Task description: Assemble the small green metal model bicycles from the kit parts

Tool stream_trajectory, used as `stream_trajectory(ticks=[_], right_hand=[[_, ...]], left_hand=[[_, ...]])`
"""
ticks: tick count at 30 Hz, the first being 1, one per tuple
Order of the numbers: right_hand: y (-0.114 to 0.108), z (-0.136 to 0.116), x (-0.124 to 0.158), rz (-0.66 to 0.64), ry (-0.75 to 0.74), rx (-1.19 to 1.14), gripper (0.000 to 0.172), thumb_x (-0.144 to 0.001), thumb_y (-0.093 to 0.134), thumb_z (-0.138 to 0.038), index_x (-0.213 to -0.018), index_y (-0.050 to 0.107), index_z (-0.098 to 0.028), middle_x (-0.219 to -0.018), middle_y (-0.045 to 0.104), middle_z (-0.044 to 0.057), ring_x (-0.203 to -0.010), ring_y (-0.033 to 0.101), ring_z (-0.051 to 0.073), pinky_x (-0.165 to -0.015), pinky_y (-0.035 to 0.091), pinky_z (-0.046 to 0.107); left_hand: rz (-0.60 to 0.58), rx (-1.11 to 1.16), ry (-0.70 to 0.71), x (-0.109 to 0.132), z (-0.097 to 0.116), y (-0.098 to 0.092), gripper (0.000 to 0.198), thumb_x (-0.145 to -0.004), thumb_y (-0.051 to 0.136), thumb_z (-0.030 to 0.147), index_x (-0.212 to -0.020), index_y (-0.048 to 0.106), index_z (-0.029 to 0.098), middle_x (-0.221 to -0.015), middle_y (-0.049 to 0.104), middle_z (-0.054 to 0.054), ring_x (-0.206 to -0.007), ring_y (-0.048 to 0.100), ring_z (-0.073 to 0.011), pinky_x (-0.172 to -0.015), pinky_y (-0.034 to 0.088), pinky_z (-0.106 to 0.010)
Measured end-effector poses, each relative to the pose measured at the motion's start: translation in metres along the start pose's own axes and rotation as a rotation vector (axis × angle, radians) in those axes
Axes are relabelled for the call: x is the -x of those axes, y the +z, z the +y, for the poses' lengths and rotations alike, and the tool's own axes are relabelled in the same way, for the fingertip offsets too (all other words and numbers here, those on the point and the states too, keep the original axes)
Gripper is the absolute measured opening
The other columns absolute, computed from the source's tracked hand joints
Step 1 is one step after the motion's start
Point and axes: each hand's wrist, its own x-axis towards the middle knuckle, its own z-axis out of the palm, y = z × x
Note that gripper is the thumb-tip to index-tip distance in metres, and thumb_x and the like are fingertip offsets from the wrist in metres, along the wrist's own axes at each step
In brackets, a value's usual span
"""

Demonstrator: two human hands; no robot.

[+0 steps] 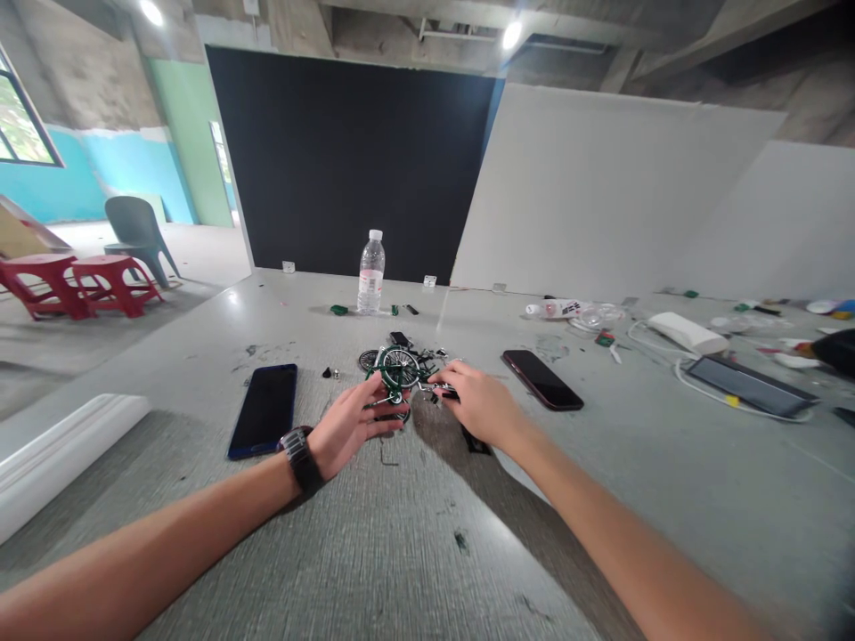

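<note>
Green miniature bicycle [401, 367] in left fingers [387, 427], silver piece [427, 388] in narrow right fingers [452, 377], well apart from the table's left edge [200, 328]

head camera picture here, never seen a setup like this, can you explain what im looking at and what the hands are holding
There is no machine here: these are a person's two bare hands, seen from a camera worn on that person's head, looking forward and down. It is the only view. The left hand, with a dark watch on its wrist, holds a miniature green bicycle. The right hand pinches a small silvery part beside it; whether that is joined to the bicycle is too small to tell. On the grey table lie a blue-edged phone to the left and a dark phone to the right. Behind the bicycle stands a clear bottle with a white cap.
</note>
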Motion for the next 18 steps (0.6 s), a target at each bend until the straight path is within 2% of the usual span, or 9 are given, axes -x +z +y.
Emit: stream_trajectory(ticks=[3, 7, 15, 18], right_hand=[[-0.001, 0.000, -0.001, 0.014, 0.020, 0.000, 0.031, -0.090, 0.045, -0.020, -0.110, 0.068, -0.024, -0.114, 0.067, 0.008, -0.091, 0.064, 0.023, -0.064, 0.039, 0.033], [-0.002, 0.002, -0.001, 0.041, 0.051, 0.015, 0.033, -0.088, 0.043, -0.018, -0.110, 0.068, -0.025, -0.113, 0.068, 0.007, -0.089, 0.064, 0.023, -0.064, 0.040, 0.033], [-0.004, 0.007, -0.003, 0.075, 0.114, 0.024, 0.030, -0.089, 0.045, -0.019, -0.108, 0.068, -0.025, -0.112, 0.068, 0.006, -0.087, 0.064, 0.021, -0.065, 0.041, 0.031], [-0.005, 0.006, -0.003, 0.079, 0.071, -0.019, 0.025, -0.092, 0.046, -0.022, -0.105, 0.068, -0.024, -0.110, 0.069, 0.006, -0.092, 0.065, 0.022, -0.069, 0.044, 0.031]], left_hand=[[0.007, 0.054, 0.010, 0.000, 0.001, 0.000, 0.033, -0.089, 0.064, 0.045, -0.103, 0.067, 0.015, -0.119, 0.067, -0.016, -0.112, 0.063, -0.0297, -0.094, 0.051, -0.044], [0.051, 0.116, 0.024, -0.002, 0.008, 0.000, 0.030, -0.089, 0.064, 0.044, -0.094, 0.066, 0.015, -0.114, 0.069, -0.015, -0.112, 0.063, -0.0303, -0.094, 0.051, -0.045], [0.047, 0.212, 0.057, -0.004, 0.040, -0.003, 0.032, -0.091, 0.061, 0.046, -0.085, 0.063, 0.014, -0.112, 0.071, -0.018, -0.116, 0.063, -0.0313, -0.100, 0.048, -0.046], [0.066, 0.192, 0.084, -0.004, 0.050, -0.005, 0.034, -0.091, 0.060, 0.047, -0.087, 0.064, 0.014, -0.114, 0.071, -0.018, -0.115, 0.063, -0.0313, -0.099, 0.048, -0.046]])
